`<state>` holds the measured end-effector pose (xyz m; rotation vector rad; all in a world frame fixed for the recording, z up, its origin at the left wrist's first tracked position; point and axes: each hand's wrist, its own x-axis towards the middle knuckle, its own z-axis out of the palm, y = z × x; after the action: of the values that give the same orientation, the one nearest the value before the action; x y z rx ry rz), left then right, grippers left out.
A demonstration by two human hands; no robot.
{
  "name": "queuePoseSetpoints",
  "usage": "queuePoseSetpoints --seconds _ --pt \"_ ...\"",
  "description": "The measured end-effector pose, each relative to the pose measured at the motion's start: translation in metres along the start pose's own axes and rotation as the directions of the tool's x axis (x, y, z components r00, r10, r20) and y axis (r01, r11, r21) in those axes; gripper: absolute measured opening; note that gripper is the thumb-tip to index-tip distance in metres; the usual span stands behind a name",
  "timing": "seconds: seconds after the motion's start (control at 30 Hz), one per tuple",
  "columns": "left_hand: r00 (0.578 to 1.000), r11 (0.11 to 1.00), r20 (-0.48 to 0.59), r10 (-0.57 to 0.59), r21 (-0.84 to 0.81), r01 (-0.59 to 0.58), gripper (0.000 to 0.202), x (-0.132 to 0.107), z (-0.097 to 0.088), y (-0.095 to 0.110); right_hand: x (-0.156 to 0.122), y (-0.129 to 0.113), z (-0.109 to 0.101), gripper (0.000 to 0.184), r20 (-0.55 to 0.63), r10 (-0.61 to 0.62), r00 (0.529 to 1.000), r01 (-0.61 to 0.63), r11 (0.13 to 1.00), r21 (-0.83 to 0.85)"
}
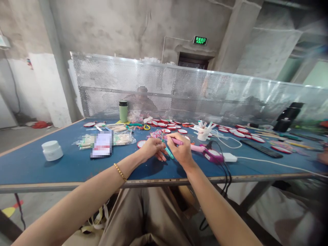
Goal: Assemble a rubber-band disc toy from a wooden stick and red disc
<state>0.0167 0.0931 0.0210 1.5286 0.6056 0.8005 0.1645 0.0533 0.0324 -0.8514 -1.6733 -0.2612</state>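
Observation:
My left hand is over the table near its front edge, with thumb and fingers pinched on a thin teal-ended stick that slants between both hands. My right hand is closed around a pink pen-shaped tool, its tip pointing left toward the stick. Farther right, a pink shaft comes out beyond that hand and meets a purple body; whether they form one piece with the tool is hidden by the hand. Beneath and behind the left fingers lies a white disc with a red rim.
Several red-rimmed discs spread across the back. At left are a white jar, a phone and bagged sticks. A green bottle and a cup of sticks stand farther back. Cables trail right from a white adapter.

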Motion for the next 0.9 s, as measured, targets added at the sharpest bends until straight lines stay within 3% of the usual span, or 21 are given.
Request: queuePoseSetpoints --seconds 0.9 --pt "1.000 1.000 -0.026 -0.010 -0.007 0.009 0.010 -0.0026 0.0013 0.0048 -0.0005 -0.0008 -0.0012 0.016 0.037 -0.022 0.999 0.023 1.000 -0.015"
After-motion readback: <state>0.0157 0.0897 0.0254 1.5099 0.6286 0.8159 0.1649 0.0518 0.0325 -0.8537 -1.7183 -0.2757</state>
